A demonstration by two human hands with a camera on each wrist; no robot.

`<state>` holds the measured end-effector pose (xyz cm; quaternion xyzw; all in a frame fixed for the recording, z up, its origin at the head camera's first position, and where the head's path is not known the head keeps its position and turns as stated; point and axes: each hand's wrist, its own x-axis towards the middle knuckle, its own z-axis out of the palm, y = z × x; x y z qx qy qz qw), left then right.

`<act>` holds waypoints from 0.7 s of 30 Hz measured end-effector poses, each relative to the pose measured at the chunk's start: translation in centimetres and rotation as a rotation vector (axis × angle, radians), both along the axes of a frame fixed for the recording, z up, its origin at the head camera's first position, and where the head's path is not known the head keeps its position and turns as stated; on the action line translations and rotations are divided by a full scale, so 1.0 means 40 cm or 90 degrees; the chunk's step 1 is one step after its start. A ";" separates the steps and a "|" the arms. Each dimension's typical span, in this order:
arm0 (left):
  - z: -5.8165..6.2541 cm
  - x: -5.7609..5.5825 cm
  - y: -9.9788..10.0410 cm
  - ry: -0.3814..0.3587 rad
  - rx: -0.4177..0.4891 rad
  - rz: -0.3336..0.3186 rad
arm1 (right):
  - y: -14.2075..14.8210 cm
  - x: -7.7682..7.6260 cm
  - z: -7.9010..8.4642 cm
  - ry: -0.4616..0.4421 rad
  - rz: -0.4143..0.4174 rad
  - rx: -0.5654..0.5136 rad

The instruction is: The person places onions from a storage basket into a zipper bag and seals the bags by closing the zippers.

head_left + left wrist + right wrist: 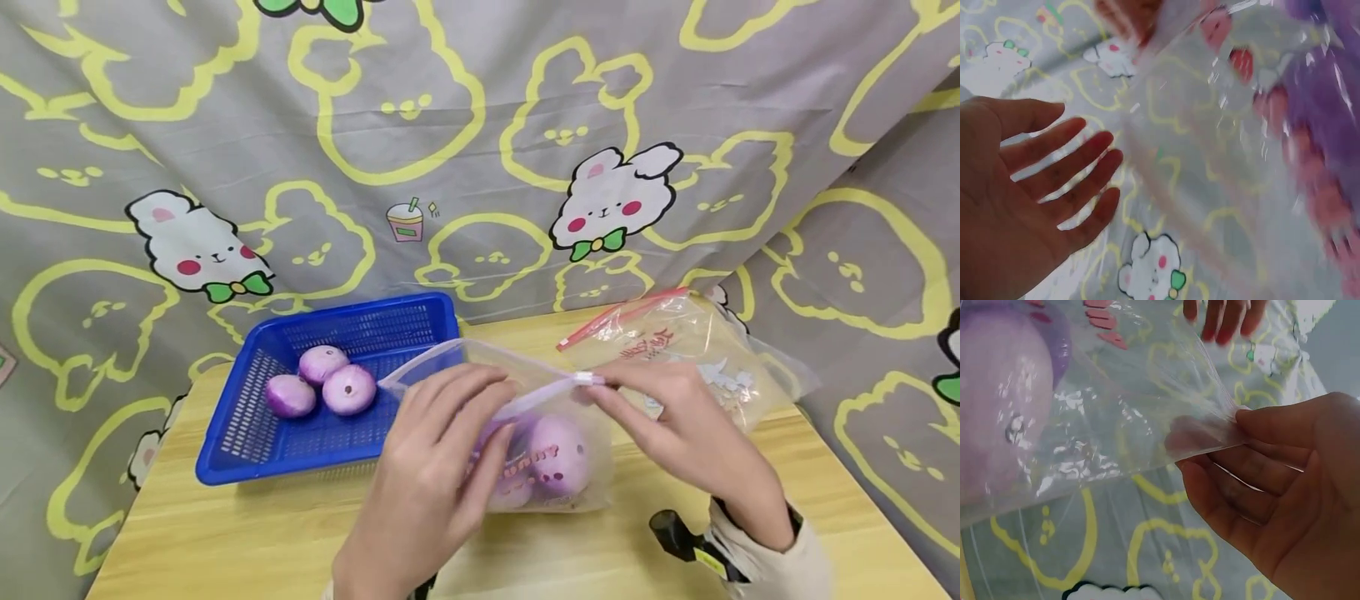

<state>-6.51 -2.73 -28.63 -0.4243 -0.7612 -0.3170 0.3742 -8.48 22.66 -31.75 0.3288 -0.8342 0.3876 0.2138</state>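
A clear zip bag (600, 492) with red lettering stands on the table, holding purple-and-white round vegetables (558, 454) that look like onions. My right hand (675, 421) pinches the bag's top corner beside the white zip slider (582, 379); in the right wrist view, thumb and fingers have the film between them. My left hand (431, 475) is at the other side of the bag's mouth. In the left wrist view its fingers (1079, 165) are spread and relaxed, beside the film with nothing gripped. The mouth gapes on the left side.
Left of the bag sits a blue plastic basket (225, 450) with three loose onions (349, 390) in it. Behind my right hand lies another clear bag (637, 333) with a red zip. A patterned grey cloth (480, 150) hangs behind the wooden table (285, 542).
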 end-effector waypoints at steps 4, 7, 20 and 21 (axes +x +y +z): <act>-0.014 -0.002 0.018 0.025 -0.026 0.008 | -0.036 0.017 0.001 0.007 0.057 0.011; -0.028 -0.005 0.028 0.014 -0.064 0.015 | -0.051 0.027 -0.001 0.012 0.084 0.015; -0.050 -0.015 0.029 -0.012 -0.134 0.040 | -0.068 0.034 -0.006 0.058 0.129 -0.011; -0.050 -0.015 0.027 -0.011 -0.139 0.040 | -0.069 0.033 -0.006 0.062 0.132 -0.014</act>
